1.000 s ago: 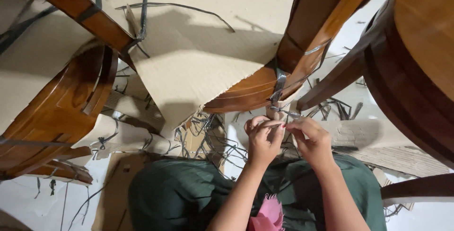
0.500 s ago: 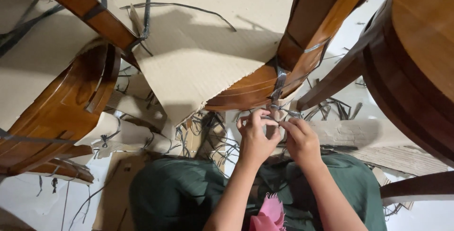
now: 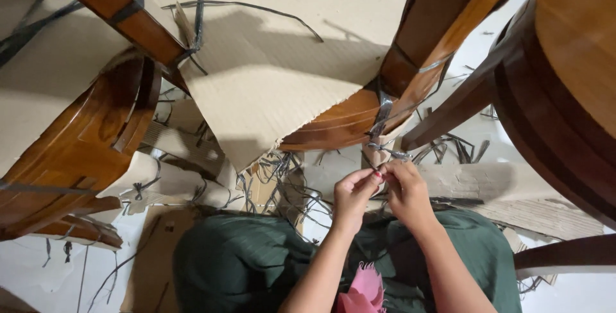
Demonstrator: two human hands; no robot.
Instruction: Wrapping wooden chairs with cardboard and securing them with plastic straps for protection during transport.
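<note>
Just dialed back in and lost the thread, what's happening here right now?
A person sitting on the floor has both hands together on a thin grey strap hanging from a wooden furniture leg. The left hand and right hand pinch the strap's knotted end just below where it is wrapped round the wood. A sheet of cardboard lies under the furniture, and cut strap pieces litter the floor. Another strapped wooden piece lies on the left.
</note>
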